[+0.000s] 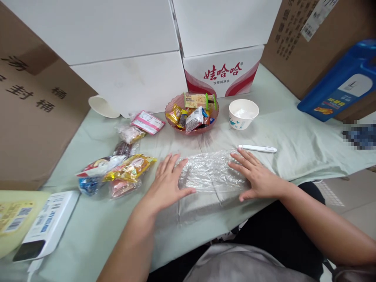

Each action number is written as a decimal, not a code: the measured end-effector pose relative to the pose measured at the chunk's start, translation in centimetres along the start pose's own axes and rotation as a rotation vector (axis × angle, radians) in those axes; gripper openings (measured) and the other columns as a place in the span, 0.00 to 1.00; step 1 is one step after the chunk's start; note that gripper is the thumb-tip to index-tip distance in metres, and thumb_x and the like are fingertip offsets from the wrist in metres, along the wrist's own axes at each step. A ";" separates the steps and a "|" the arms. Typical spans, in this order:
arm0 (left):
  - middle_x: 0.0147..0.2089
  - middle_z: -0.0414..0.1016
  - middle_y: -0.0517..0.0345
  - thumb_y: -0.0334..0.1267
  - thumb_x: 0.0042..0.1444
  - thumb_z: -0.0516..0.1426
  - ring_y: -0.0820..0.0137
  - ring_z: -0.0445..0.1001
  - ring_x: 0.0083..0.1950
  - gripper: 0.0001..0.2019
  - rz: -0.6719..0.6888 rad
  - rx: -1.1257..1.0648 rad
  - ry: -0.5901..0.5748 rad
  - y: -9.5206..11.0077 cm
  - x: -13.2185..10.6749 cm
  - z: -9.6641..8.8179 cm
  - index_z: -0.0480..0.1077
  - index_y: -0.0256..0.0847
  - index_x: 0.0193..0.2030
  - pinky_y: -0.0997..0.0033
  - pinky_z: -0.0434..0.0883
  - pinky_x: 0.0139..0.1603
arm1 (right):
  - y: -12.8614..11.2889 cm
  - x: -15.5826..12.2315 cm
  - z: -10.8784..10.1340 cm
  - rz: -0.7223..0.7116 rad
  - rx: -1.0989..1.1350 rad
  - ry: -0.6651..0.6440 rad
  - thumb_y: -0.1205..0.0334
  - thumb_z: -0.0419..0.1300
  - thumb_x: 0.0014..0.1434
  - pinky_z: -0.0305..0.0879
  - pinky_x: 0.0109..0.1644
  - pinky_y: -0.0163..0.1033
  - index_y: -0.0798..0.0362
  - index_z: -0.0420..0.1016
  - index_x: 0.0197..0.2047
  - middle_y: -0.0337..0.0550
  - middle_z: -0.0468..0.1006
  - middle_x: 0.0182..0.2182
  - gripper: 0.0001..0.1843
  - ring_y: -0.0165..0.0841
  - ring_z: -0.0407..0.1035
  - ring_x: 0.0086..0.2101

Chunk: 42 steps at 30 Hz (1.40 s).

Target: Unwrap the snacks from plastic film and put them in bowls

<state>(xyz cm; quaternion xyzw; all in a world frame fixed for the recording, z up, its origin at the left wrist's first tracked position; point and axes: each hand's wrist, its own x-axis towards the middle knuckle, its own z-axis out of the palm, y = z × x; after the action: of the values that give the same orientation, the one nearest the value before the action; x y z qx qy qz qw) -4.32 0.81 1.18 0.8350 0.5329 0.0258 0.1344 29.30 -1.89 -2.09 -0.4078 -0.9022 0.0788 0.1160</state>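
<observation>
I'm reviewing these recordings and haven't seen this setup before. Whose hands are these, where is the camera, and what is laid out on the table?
There is no machine here: a camera worn on a person's head looks down at their own two bare hands. The left hand and right hand lie flat and open on either end of a crinkled sheet of clear plastic film, spread on the pale green tablecloth. Neither hand grips anything. Beyond the film stand a pink glass bowl of wrapped snacks and a white paper cup, with a slim white pen-like tool near the right hand. Loose snack packets lie left of the left hand. Cardboard boxes line the back.
</observation>
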 end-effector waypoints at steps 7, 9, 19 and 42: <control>0.47 0.68 0.55 0.40 0.46 0.66 0.60 0.65 0.52 0.13 0.148 -0.151 -0.175 0.8 -1.2 -1.0 0.69 0.42 0.36 0.60 0.68 0.51 | 1.1 -0.4 -1.8 -0.076 0.241 -0.109 0.48 0.66 0.54 0.57 0.64 0.56 0.51 0.75 0.48 0.50 0.69 0.59 0.22 0.48 0.54 0.64; 0.46 0.69 0.56 0.35 0.50 0.63 0.61 0.65 0.51 0.06 0.166 -0.168 -0.178 0.2 -1.1 -0.9 0.69 0.42 0.33 0.61 0.67 0.51 | 1.7 -0.5 -2.2 -0.087 0.324 -0.099 0.54 0.63 0.59 0.60 0.62 0.52 0.51 0.76 0.40 0.48 0.73 0.54 0.09 0.44 0.59 0.61; 0.39 0.75 0.59 0.37 0.59 0.49 0.68 0.74 0.40 0.06 0.059 -0.401 -0.096 -1.5 -0.9 -2.1 0.66 0.43 0.36 0.68 0.69 0.42 | 1.7 -1.0 -2.6 0.294 0.654 0.016 0.57 0.54 0.64 0.69 0.37 0.38 0.51 0.70 0.39 0.42 0.78 0.33 0.07 0.33 0.73 0.33; 0.38 0.77 0.53 0.42 0.65 0.51 0.61 0.76 0.39 0.10 -0.373 0.191 0.167 0.7 2.1 2.2 0.71 0.42 0.42 0.68 0.64 0.35 | -0.5 0.9 0.4 0.644 -0.243 0.141 0.53 0.54 0.64 0.61 0.38 0.41 0.53 0.71 0.41 0.49 0.77 0.38 0.12 0.43 0.72 0.40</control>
<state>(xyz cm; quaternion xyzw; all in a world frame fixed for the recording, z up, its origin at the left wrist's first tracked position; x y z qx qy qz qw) -2.37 1.98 -0.94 0.7258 0.6875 0.0190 0.0127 28.28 -1.57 -2.25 -0.6867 -0.7199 -0.0249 0.0978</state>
